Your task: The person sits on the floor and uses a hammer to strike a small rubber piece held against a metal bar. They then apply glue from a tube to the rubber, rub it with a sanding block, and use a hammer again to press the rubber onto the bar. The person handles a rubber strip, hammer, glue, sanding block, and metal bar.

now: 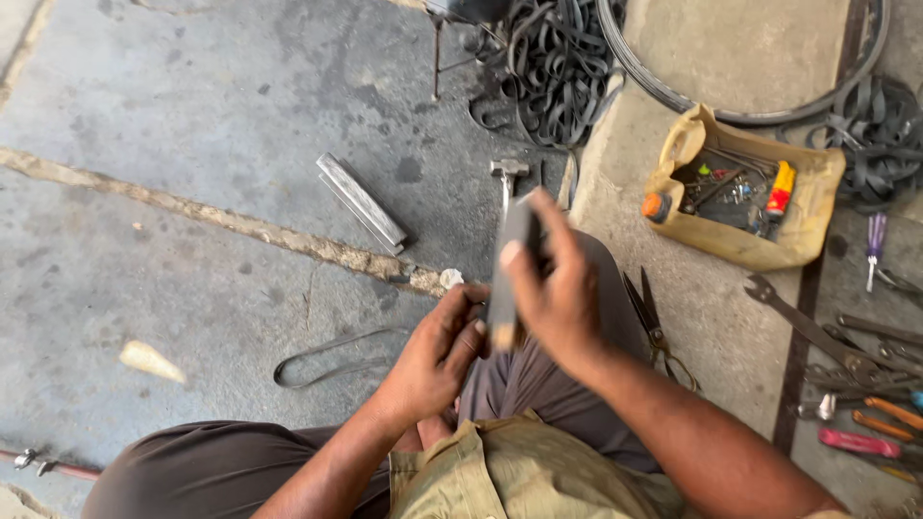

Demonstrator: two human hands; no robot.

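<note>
here we sit low over the concrete floor (192,240) with both hands up above our knee, and the work looks to be in its middle. our right hand (556,293) is curled closed around a flat dark block (508,274), thumb on the near face and fingers wrapped over the top, holding it upright with its pale lower end pointing down. our left hand (437,356) is half closed just below and beside it, fingertips meeting the block's lower end; whether it pinches some small piece there we cannot tell, since the fingers hide the spot. the block blurs a little, so we judge it is being rubbed or worked against whatever the left hand steadies, and nothing finished lies in view. a hammer (508,173) lies on the floor just beyond the block, a pair of metal bars (363,202) further left, and a loose rubber strip (332,358) curls beside our left knee. scissors (652,322) rest by our right leg, a yellow cut-open container of small tools (740,187) sits beyond them, with wrenches (817,332) and screwdrivers (880,423) at the far right. a heap of black rubber bands (553,67) and a wheel rim (731,106) lie untouched at the top.
</note>
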